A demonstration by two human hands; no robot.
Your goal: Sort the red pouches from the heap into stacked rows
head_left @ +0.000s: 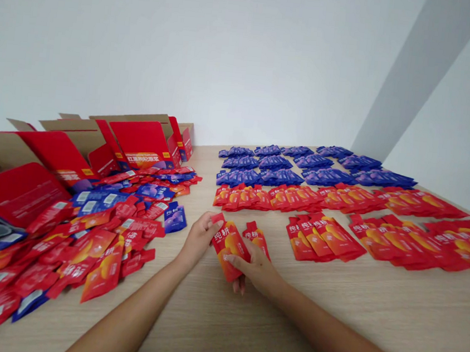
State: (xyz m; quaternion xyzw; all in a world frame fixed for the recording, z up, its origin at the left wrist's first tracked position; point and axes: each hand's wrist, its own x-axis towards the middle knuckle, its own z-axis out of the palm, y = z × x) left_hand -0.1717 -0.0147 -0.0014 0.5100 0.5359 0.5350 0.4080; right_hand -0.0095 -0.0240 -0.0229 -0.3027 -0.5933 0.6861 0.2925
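Observation:
Between my hands is a red pouch (230, 245) with a yellow fruit print and white lettering, tilted with its narrow top to the upper left. My left hand (200, 237) pinches it at that top corner. My right hand (255, 268) grips its lower right side, thumb on the front and fingertips showing beneath. Just behind it, partly hidden by the right hand, is another red pouch (259, 237); I cannot tell whether the hand touches it. A fanned group of red pouches (323, 238) lies on the table to the right.
At left spreads a loose heap of red and blue pouches (96, 251), with a single blue pouch (175, 218) at its edge. Open red cartons (142, 141) stand behind it. Rows of blue pouches (281, 176) and red pouches (421, 203) cover the table's far and right parts, before a wall (247, 59).

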